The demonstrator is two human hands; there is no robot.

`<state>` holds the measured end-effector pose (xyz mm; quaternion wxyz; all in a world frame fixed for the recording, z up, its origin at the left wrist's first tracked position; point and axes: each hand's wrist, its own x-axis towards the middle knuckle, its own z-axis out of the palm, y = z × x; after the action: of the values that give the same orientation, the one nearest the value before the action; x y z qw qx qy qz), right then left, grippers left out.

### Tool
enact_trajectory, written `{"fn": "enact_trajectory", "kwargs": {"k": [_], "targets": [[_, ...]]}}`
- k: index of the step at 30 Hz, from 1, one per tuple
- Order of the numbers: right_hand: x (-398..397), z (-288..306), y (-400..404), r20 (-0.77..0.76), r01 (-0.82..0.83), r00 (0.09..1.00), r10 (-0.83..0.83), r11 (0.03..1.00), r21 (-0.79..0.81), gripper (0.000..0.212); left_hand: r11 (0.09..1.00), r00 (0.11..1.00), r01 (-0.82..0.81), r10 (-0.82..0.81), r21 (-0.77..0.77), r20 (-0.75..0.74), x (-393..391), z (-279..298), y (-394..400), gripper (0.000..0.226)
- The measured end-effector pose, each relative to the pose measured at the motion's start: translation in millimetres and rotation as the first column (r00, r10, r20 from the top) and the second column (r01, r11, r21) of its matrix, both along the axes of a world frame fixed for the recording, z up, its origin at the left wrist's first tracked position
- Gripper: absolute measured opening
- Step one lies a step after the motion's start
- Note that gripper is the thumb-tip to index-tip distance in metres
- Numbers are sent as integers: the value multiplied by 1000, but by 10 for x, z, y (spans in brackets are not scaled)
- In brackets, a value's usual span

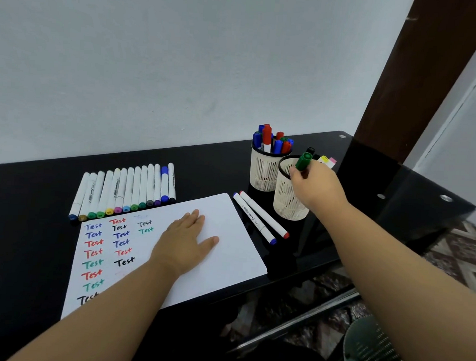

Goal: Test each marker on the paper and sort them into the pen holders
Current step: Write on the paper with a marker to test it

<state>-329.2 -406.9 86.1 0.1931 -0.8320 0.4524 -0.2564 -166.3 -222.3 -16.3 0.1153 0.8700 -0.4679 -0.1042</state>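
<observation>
Far left on the black table: row of markers lying side by side, just beyond the paper. Paper carries columns of "Test" marks in several colours. Left hand flat on the paper, fingers straight, holding nothing. Two loose markers lie right of the sheet. Far holder is full of capped markers. Right hand pinches a green marker over the rim of the near holder.

Risk: the hand's weight on the rim could tip the light mesh holder. A marker released at a slant may catch the rim and roll off the table.
</observation>
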Motion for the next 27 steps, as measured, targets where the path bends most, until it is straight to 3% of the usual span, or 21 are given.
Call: {"fn": "enact_trajectory", "kwargs": {"k": [4, 7, 19, 24, 27], "targets": [[28, 28, -47, -22, -8, 1000, 9, 999, 34, 19, 1000, 1000, 4, -4, 6, 7, 10, -13, 5, 69], [33, 75, -37, -28, -40, 999, 42, 998, 55, 39, 1000, 1000, 6, -6, 13, 2, 9, -21, 4, 69], [29, 240, -126, -389, -116, 909, 151, 987, 113, 43, 1000, 1000, -3, 3, 24, -5, 1, -2, 3, 69], [-7, 311, -59, -254, -137, 957, 143, 990, 41, 32, 999, 1000, -10, 9, 43, 18, -17, 14, -14, 69], [-47, 374, 6, -265, -154, 954, 141, 988, -30, 28, 998, 999, -20, 18, 61, 41, -42, 32, -10, 69]]}}
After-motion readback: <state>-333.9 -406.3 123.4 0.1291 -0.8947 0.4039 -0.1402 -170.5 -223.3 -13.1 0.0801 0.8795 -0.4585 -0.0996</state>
